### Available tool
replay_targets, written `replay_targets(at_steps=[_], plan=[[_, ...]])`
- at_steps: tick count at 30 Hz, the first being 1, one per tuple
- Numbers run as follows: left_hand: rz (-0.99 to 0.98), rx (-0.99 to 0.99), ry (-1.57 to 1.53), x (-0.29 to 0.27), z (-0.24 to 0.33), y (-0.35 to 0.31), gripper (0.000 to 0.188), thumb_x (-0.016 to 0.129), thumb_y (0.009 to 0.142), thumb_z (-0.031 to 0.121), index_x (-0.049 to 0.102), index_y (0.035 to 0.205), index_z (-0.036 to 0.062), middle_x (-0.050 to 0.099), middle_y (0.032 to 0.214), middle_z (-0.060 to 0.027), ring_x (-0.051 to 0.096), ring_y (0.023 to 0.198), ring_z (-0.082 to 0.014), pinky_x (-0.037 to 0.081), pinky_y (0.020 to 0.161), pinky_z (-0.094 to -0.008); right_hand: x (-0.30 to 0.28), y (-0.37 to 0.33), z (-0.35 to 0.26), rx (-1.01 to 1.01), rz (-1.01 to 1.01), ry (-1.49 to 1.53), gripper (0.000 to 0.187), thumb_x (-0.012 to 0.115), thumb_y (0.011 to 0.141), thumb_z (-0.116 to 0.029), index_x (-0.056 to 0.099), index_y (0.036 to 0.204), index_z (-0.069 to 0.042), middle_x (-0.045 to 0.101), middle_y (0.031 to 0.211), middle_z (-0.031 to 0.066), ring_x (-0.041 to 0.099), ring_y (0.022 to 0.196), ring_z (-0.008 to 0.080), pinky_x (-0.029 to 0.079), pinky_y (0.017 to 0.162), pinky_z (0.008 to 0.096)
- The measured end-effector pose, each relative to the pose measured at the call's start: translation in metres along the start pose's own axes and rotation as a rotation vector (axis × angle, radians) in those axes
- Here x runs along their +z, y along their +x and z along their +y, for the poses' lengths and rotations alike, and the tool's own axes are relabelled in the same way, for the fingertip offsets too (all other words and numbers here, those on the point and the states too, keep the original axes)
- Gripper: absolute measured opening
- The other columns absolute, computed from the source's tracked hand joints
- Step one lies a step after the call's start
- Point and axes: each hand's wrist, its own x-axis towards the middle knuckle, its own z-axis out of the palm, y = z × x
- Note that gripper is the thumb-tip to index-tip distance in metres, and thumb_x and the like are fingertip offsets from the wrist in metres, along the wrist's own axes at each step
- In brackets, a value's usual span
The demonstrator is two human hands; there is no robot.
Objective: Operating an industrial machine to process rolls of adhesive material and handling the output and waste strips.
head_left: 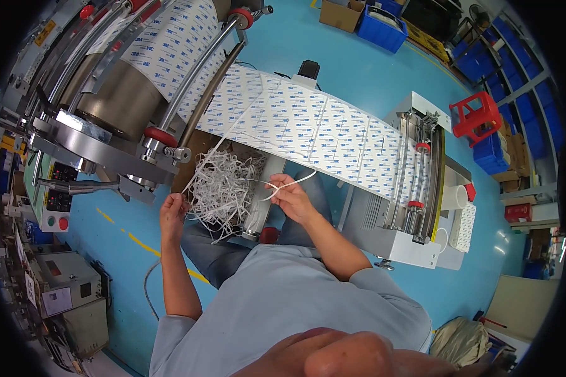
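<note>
My right hand (289, 196) pinches a thin white strip (306, 178) below the near edge of a wide printed white sheet (321, 125). The strip curves up toward that edge, and a loose end loops past my fingers. A tangled heap of narrow white strips (226, 188) lies in front of me, between my hands. At the left side of the heap is my left hand (173, 210), its fingers curled together; what they hold, if anything, is too small to make out. Part of a brown cardboard box (183, 169) shows behind the heap.
A large roller machine (119, 107) stands at the left, with metal bars and red collars. At the right, the sheet runs into a second machine (415, 182). A red stool (477, 116) and blue bins (383, 28) are farther off. A pale roll (261, 201) sits beside the heap.
</note>
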Motion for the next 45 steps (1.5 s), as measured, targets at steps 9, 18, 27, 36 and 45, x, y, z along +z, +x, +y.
replay_targets(at_steps=[9,18,27,36,45], plan=[[0.013,0.011,0.003,0.001,0.001,-0.001,0.013,0.055,0.090,0.019,0.055,0.087,0.0058,0.052,0.078,0.0010,0.046,0.065,-0.0082,0.039,0.064,-0.0229,-0.002,0.000,0.001,-0.019,-0.021,0.009,0.039,0.058,0.082,-0.005,0.045,0.119,-0.005,0.056,0.108,0.0110,0.055,0.077,0.0111,0.046,0.071,0.0218],[0.028,-0.039,0.055,-0.065,0.012,0.012,0.013,0.054,0.090,0.023,0.053,0.084,0.0114,0.046,0.071,0.0036,0.043,0.063,-0.0073,0.040,0.070,-0.0273,0.026,0.025,0.013,-0.074,-0.187,-0.013,0.054,0.061,0.080,-0.008,0.038,0.129,-0.007,0.050,0.120,0.0112,0.053,0.080,0.0131,0.043,0.074,0.0247],[0.084,-0.162,-0.125,-0.202,0.015,0.055,0.019,0.054,0.089,0.029,0.052,0.087,0.0101,0.047,0.066,0.0016,0.046,0.059,-0.0116,0.042,0.068,-0.0309,0.080,0.095,0.048,-0.067,-0.175,-0.047,0.060,0.063,0.080,-0.011,0.034,0.133,-0.009,0.047,0.125,0.0104,0.054,0.081,0.0130,0.043,0.074,0.0248],[0.314,-0.281,-0.183,-0.192,0.006,0.074,0.026,0.050,0.091,0.032,0.055,0.088,0.0068,0.051,0.070,0.0002,0.050,0.065,-0.0132,0.042,0.063,-0.0280,0.085,0.096,0.047,-0.025,-0.214,-0.085,0.060,0.062,0.081,-0.012,0.033,0.133,-0.009,0.050,0.122,0.0104,0.053,0.082,0.0126,0.043,0.074,0.0255],[0.082,0.151,0.641,-0.064,0.033,0.093,0.029,0.050,0.091,0.026,0.056,0.106,0.0008,0.058,0.095,-0.0061,0.052,0.088,-0.0124,0.042,0.080,-0.0265,0.076,0.093,0.053,-0.018,-0.134,-0.043,0.052,0.059,0.083,-0.009,0.038,0.131,-0.009,0.052,0.117,0.0096,0.053,0.080,0.0120,0.043,0.074,0.0240]])
